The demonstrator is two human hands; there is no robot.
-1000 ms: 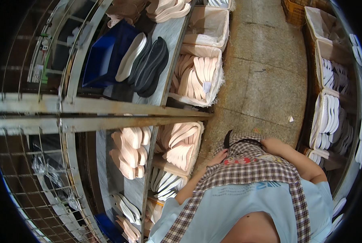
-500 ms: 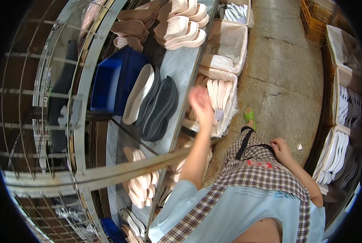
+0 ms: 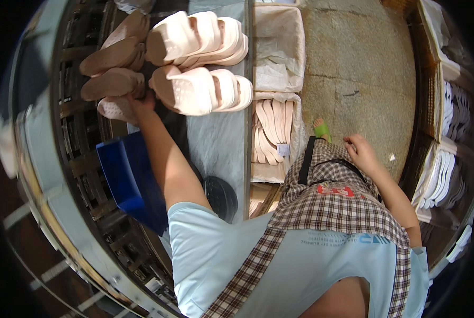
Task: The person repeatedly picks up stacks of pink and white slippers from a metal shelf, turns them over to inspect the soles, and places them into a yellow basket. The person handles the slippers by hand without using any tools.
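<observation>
My left arm stretches up to the far left, and my left hand (image 3: 141, 106) has its fingers closed at the end of a pale pink slipper (image 3: 116, 109), the lowest of a stack; some fingertips are hidden. Above it lie more pink slippers (image 3: 110, 84) in shade. Just right of the hand, brightly lit pink slippers (image 3: 192, 93) are nested in rows on a grey shelf top (image 3: 208, 138). Below the forearm sit a blue bin (image 3: 125, 169) and a dark sole (image 3: 221, 199). At my apron's right side, my right hand (image 3: 361, 151) hangs loosely bent, holding nothing.
A lined crate of pink strap-like pieces (image 3: 273, 127) stands beside the shelf, with another lined crate (image 3: 282, 42) beyond it. Crates of white and grey pieces (image 3: 439, 180) line the right side. Concrete floor (image 3: 359, 69) runs between; a metal frame (image 3: 83, 233) stands at left.
My left hand has moved from over the crate of pink pieces up and left to the slipper stack. The view has shifted toward the shelf. My right hand stays by the apron.
</observation>
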